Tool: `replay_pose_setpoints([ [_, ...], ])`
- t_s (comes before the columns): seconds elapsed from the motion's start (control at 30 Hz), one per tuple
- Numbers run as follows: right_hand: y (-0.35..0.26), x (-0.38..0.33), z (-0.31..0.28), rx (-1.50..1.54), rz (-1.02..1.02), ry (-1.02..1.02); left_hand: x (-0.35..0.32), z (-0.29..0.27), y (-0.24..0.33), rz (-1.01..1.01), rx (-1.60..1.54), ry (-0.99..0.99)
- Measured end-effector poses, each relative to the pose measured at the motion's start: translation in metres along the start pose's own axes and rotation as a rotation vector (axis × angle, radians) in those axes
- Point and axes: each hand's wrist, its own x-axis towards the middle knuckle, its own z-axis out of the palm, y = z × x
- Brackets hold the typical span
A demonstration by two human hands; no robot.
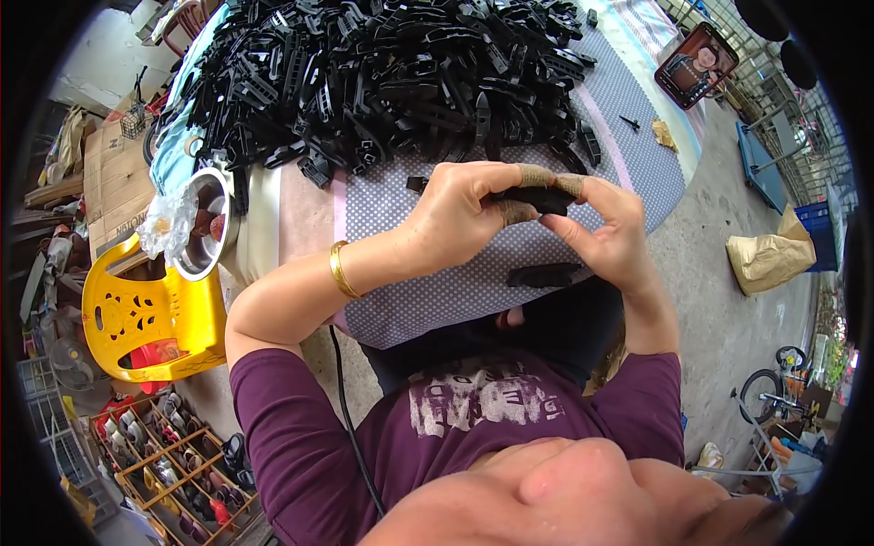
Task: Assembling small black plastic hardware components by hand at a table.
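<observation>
My left hand (460, 214) and my right hand (605, 232) meet above the table's near edge, both gripping one small black plastic part (537, 197) between thumbs and fingertips. Several fingertips are wrapped in brown tape. A gold bangle (340, 270) sits on my left wrist. Another black part (543, 274) lies on the dotted tablecloth (437, 291) just below my hands. A big heap of similar black plastic parts (382, 73) covers the far half of the table.
A metal bowl (205, 227) with a plastic bag stands at the table's left edge, a yellow plastic chair (150, 314) beside it. A tablet (696, 64) lies at the far right. A shoe rack (173, 455) stands lower left; a brown sack (769, 255) on the floor at right.
</observation>
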Motion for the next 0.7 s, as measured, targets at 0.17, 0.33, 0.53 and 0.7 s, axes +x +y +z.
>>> replay_pose_setpoints([
  [0.17, -0.002, -0.009, -0.002, -0.097, -0.046, 0.015, 0.000, -0.001, 0.004, 0.019, 0.010, -0.087],
  [0.33, 0.004, -0.010, -0.010, -0.108, -0.031, -0.153, 0.008, -0.017, 0.006, 0.138, 0.268, -0.014],
  [0.53, 0.005, 0.007, 0.000, -0.175, -0.147, -0.111, 0.019, -0.049, -0.019, 0.098, 1.148, 0.162],
  [0.7, 0.011, 0.017, 0.012, -0.372, -0.187, -0.145, 0.021, -0.049, -0.025, 0.223, 1.163, 0.169],
])
